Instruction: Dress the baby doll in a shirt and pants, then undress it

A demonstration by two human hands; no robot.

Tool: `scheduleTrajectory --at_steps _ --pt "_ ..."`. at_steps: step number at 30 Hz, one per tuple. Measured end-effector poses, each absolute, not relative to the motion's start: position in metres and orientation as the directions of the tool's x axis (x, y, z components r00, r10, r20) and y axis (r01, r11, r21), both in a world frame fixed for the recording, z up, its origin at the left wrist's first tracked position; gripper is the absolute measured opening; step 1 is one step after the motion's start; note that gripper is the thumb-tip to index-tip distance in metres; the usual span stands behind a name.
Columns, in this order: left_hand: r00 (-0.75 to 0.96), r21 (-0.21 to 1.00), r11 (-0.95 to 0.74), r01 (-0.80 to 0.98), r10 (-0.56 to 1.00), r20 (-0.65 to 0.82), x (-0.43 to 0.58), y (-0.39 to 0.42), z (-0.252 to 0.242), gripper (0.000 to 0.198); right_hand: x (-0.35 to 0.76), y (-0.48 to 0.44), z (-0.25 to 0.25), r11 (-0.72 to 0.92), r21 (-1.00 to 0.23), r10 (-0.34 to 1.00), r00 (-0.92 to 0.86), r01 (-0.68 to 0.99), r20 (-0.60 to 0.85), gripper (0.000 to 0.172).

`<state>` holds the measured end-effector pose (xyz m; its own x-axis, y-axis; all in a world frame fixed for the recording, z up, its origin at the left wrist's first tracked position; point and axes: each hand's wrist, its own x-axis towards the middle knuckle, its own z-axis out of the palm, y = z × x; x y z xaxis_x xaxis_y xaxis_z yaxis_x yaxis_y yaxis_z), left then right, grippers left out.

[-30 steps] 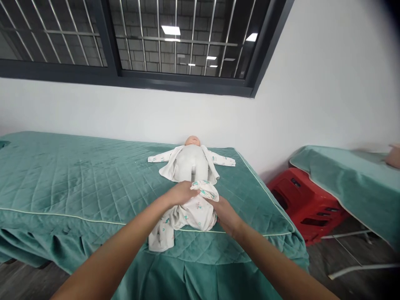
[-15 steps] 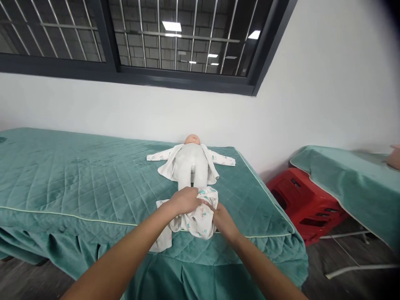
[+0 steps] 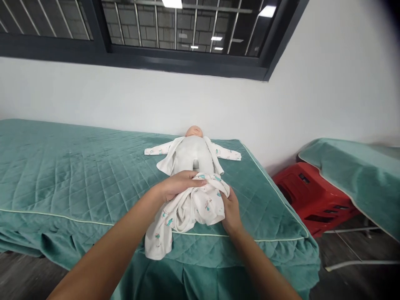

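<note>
A baby doll (image 3: 193, 151) lies on its back on the green quilted bed (image 3: 78, 175), head toward the wall, with an open white printed top spread under its arms. White printed baby trousers (image 3: 184, 208) are bunched over the doll's legs, one leg trailing toward the bed's front edge. My left hand (image 3: 178, 184) grips the top of the trousers from the left. From the right, my right hand (image 3: 230, 210) is closed on the same cloth.
A red plastic stool (image 3: 309, 196) lies between this bed and a second green-covered bed (image 3: 353, 175) at the right. A white wall and a dark barred window (image 3: 175, 37) are behind. Grey floor shows at the right.
Both hands have pulled the trousers' waist further up the doll's legs toward its body. The camera tilted down and shifted a little.
</note>
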<state>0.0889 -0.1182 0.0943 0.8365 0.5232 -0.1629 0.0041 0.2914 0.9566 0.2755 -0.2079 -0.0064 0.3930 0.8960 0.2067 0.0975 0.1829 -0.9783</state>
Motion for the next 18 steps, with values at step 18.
scheduleTrajectory --at_steps 18 --pt "0.604 0.899 -0.402 0.173 0.764 0.226 0.139 -0.065 0.101 0.039 0.287 -0.139 0.015 0.189 -0.972 0.794 0.56 0.14 0.235 0.042"
